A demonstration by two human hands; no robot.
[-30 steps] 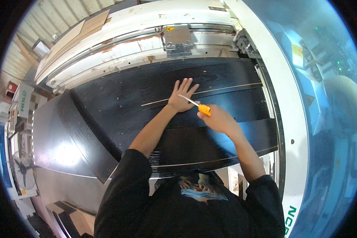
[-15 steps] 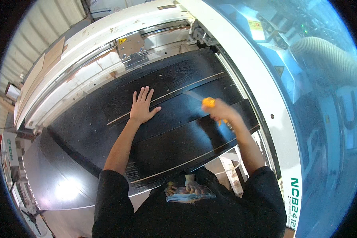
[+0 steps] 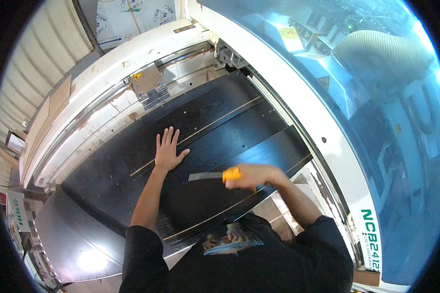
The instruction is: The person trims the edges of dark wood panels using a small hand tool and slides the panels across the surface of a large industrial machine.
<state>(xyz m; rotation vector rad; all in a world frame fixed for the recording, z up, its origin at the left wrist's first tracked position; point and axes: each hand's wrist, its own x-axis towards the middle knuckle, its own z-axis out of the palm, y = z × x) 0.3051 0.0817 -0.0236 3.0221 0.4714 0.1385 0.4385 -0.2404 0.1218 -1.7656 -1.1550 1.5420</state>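
My left hand [image 3: 167, 157] lies flat with fingers spread on the dark wood-grain panels, across a thin pale edge strip [image 3: 195, 133]. My right hand [image 3: 253, 176] is closed round a yellow-handled tool [image 3: 231, 174]. From the handle a long, pale grey, blade-like end points left; it is blurred, and its exact kind cannot be made out. This end hangs over or touches the near black panel [image 3: 200, 202]; which, I cannot tell. A second black panel [image 3: 215, 105] lies farther off, with small holes or specks in it.
A white machine frame [image 3: 322, 139] with a blue see-through cover [image 3: 371, 146] runs along the right. At the far side are a rail and a metal carriage [image 3: 149, 85]. A ribbed hose [image 3: 376, 46] shows behind the cover. Brown boards [image 3: 51, 115] lean at the left.
My right hand has swept the yellow-handled tool toward me and to the left, over the near panel. My left hand stays flat on the panels. The whole view has shifted slightly.
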